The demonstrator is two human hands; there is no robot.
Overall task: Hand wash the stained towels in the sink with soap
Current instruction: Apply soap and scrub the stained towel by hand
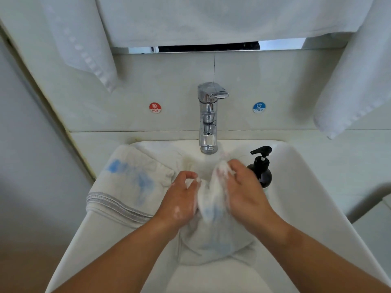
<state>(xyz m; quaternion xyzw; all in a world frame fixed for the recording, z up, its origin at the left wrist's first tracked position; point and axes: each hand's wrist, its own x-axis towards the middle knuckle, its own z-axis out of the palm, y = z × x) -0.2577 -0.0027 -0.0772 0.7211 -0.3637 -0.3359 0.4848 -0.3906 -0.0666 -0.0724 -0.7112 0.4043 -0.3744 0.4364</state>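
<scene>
Okay: left hand (179, 200) and right hand (246, 191) both clutch the sudsy towel (211, 201) over the sink (296, 197), folds blurred; second towel (131, 182), blue-stained, drapes the left rim; soap bottle (262, 166) half-hidden behind right hand.

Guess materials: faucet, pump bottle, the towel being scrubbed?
Faucet: likely chromed metal; mirror-bright reflections. Pump bottle: dark glossy plastic or glass, unclear which; shiny highlight. Scrubbed towel: soft white fabric, probably cotton; folds limply, holds suds.
</scene>
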